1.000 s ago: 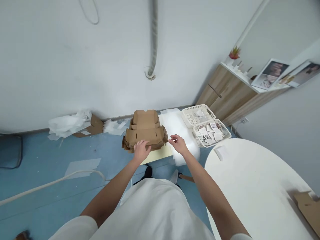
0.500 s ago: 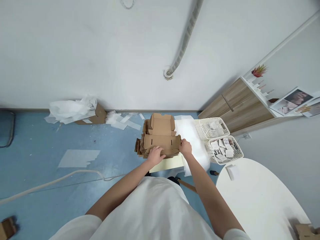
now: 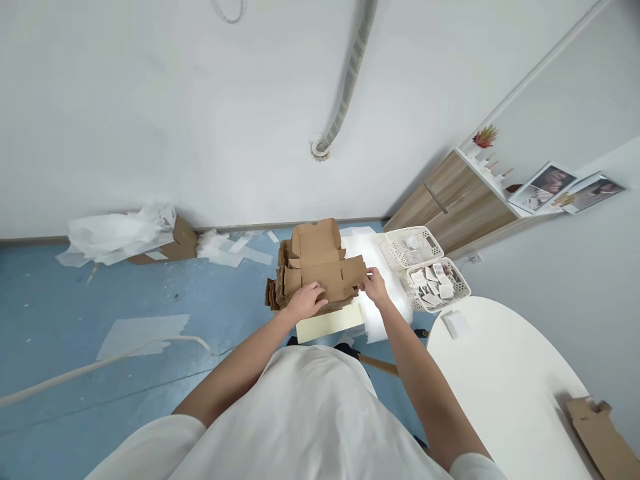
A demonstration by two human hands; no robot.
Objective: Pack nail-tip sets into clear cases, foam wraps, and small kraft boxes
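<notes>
A flattened cardboard box (image 3: 319,245) lies partly unfolded on a stack of similar brown box blanks (image 3: 271,294). My left hand (image 3: 306,301) rests on its near panel, fingers extended over the cardboard. At the box's right end, my right hand (image 3: 375,286) pinches the edge of a side flap, which is lifted slightly. Beneath the stack, a pale yellow sheet (image 3: 330,325) sticks out toward me. White foam wrap (image 3: 370,267) lies just right of the stack, under my right hand.
Two white baskets (image 3: 440,309) stand to the right, the nearer holding small packets. A round white table (image 3: 500,373) carries another cardboard piece (image 3: 603,433). A wooden cabinet (image 3: 445,200) stands at the back right. Left, on the floor, lie a carton (image 3: 183,241) and a hose (image 3: 75,375).
My view has shifted, so the surroundings sit further left. The box's right flap has risen a little in my right hand. My left hand stays on the near panel.
</notes>
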